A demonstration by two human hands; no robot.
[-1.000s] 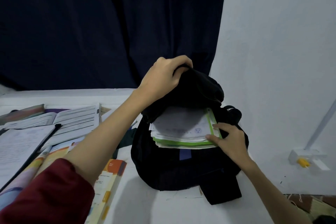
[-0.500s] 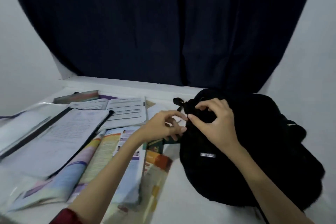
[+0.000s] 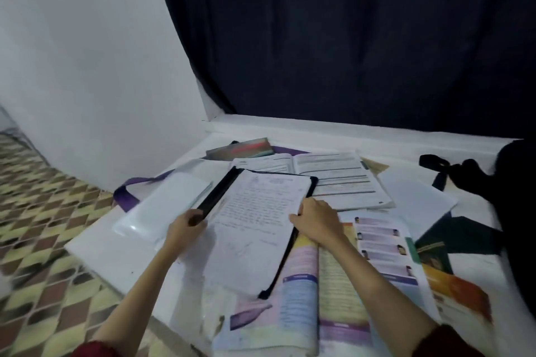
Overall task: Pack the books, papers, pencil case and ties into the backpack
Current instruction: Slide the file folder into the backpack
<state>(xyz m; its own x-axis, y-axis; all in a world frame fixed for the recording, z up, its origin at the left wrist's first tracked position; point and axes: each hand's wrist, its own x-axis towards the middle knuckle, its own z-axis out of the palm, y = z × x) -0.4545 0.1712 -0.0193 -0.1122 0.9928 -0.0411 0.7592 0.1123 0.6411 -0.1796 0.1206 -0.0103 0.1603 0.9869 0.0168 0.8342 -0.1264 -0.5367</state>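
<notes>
We grip the folder (image 3: 255, 229), left hand (image 3: 185, 226) and right hand (image 3: 316, 220) curled on its edges; its long axis runs away from us, backpack (image 3: 513, 197) far right.

You won't find a word you can read here. The sheet (image 3: 255, 209) on the black folder (image 3: 293, 243) carries handwriting, too blurred to make out. Behind the folder, the open book (image 3: 324, 171) shows printed lines, and right of it the coloured textbook (image 3: 377, 249) has text boxes, all illegible.
</notes>
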